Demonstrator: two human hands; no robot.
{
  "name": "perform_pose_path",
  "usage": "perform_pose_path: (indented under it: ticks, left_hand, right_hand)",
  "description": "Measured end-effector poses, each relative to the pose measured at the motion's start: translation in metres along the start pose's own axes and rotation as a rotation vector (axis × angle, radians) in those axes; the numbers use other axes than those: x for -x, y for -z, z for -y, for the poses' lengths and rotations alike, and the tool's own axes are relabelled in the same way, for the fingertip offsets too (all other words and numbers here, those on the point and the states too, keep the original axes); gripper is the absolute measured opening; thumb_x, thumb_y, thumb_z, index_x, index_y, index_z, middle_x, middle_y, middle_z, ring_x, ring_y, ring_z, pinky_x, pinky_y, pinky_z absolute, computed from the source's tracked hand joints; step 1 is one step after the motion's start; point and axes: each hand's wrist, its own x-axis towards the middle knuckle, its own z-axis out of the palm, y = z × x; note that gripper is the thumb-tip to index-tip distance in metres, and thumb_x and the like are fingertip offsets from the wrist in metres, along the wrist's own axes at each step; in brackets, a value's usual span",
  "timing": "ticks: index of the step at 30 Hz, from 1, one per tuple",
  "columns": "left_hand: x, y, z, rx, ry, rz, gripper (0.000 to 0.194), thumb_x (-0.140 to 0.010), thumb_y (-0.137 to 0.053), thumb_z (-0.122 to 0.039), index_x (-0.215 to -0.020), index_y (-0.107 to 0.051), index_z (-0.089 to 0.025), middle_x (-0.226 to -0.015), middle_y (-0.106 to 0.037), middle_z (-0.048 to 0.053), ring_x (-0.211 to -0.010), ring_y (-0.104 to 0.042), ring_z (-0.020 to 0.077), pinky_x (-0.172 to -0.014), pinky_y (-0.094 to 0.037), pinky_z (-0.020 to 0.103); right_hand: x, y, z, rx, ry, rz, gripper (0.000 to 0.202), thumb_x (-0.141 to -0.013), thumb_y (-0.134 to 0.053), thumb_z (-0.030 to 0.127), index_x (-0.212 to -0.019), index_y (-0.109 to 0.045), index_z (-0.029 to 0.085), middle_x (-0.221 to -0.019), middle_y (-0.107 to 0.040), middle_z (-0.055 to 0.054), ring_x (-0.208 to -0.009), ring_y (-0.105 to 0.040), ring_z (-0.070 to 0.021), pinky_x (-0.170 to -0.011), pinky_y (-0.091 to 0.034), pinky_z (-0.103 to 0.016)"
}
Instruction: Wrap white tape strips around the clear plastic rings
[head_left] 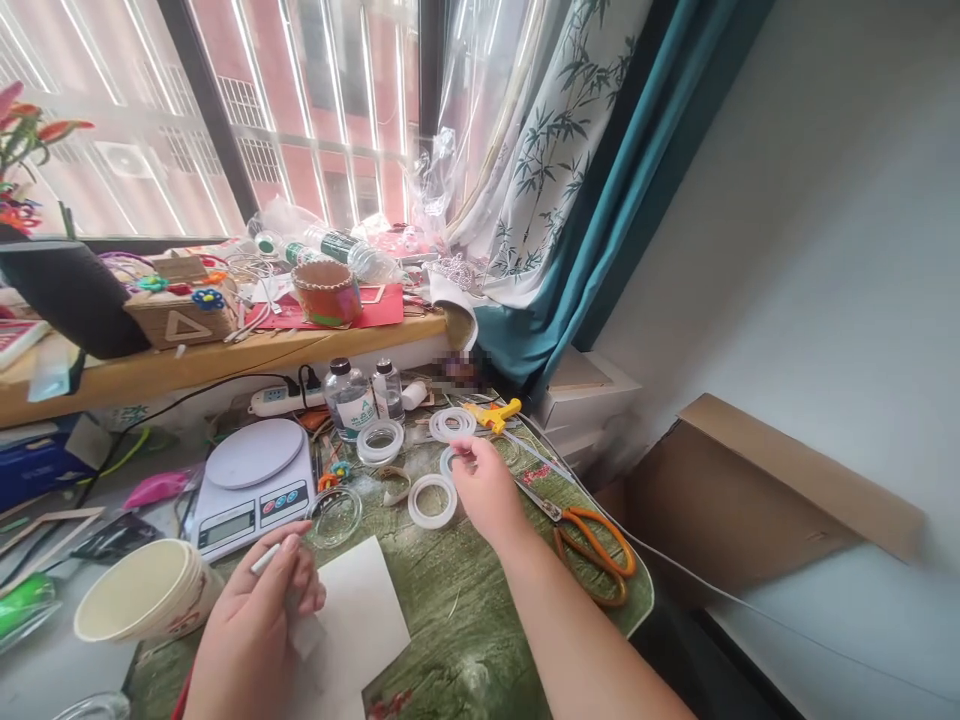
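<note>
My left hand (pixel 262 600) is closed around a thin white stick (pixel 265 558), above a white sheet of paper (pixel 367 610). Fingers of my right hand (pixel 480 480) are closed at the edge of a translucent ring mold (pixel 448 460), partly hidden by the hand. Just left of that hand lies another white ring mold (pixel 413 502), with more ring molds (pixel 452 411) behind it. A clear round dish (pixel 355 518) sits beyond the paper. Orange-handled scissors (pixel 600 540) rest to the right of my right forearm.
A kitchen scale (pixel 255 451), stacked paper cups (pixel 191 590) and a pink item (pixel 156 488) are at the left. Two bottles (pixel 351 412) stand at the back near a power strip (pixel 281 400). A yellow glue gun (pixel 496 414) lies behind my right hand. A cardboard box (pixel 735 490) is off the table's right edge.
</note>
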Motion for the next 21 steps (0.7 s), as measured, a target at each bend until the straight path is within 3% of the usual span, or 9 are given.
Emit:
perform_pose_path:
  ticks: [4, 7, 10, 15, 21]
  left_hand:
    - [0.000, -0.004, -0.006, -0.102, -0.003, -0.012, 0.064, -0.060, -0.086, -0.057, -0.109, -0.061, -0.026, -0.058, -0.058, -0.008, -0.044, -0.047, 0.0125, -0.044, -0.041, 0.023]
    - [0.004, -0.006, -0.007, -0.304, -0.041, -0.022, 0.070, -0.068, -0.080, -0.062, -0.123, -0.055, -0.026, -0.051, -0.055, -0.009, -0.044, -0.046, 0.0154, -0.043, -0.034, 0.022]
    - [0.005, -0.004, 0.000, -0.404, -0.049, 0.080, 0.074, -0.073, -0.074, -0.066, -0.130, -0.053, -0.025, -0.045, -0.048, -0.010, -0.043, -0.041, 0.0159, -0.046, -0.032, 0.022]
    - [0.003, 0.003, 0.009, -0.469, -0.063, 0.153, 0.066, -0.077, -0.067, -0.071, -0.123, -0.059, -0.025, -0.049, -0.049, -0.008, -0.047, -0.041, 0.0164, -0.049, -0.031, 0.023]
    - [0.008, 0.003, 0.005, -0.482, -0.037, 0.114, 0.065, -0.075, -0.068, -0.073, -0.117, -0.062, -0.023, -0.051, -0.044, -0.009, -0.049, -0.041, 0.0174, -0.051, -0.028, 0.024]
  right_hand:
    - [0.003, -0.004, -0.019, 0.189, 0.081, 0.078, 0.030, -0.082, -0.060, 0.007, -0.105, -0.074, 0.020, -0.111, -0.071, -0.011, -0.114, -0.056, -0.0315, -0.100, -0.041, -0.044]
    - [0.006, -0.010, -0.024, 0.293, 0.107, 0.111, 0.025, -0.087, -0.059, 0.008, -0.101, -0.076, 0.021, -0.106, -0.071, -0.011, -0.109, -0.056, -0.0312, -0.096, -0.040, -0.044]
    - [0.004, -0.010, -0.029, 0.349, 0.143, 0.134, 0.021, -0.091, -0.060, 0.012, -0.100, -0.076, 0.022, -0.105, -0.070, -0.009, -0.106, -0.057, -0.0290, -0.093, -0.041, -0.040]
    - [0.003, -0.004, -0.033, 0.378, 0.199, 0.146, 0.018, -0.088, -0.066, 0.013, -0.102, -0.075, 0.021, -0.107, -0.070, -0.008, -0.106, -0.057, -0.0269, -0.093, -0.042, -0.036]
    - [0.008, -0.007, -0.023, 0.399, 0.221, 0.113, 0.028, -0.088, -0.052, 0.000, -0.093, -0.072, 0.018, -0.105, -0.069, -0.009, -0.104, -0.057, -0.0254, -0.092, -0.042, -0.035]
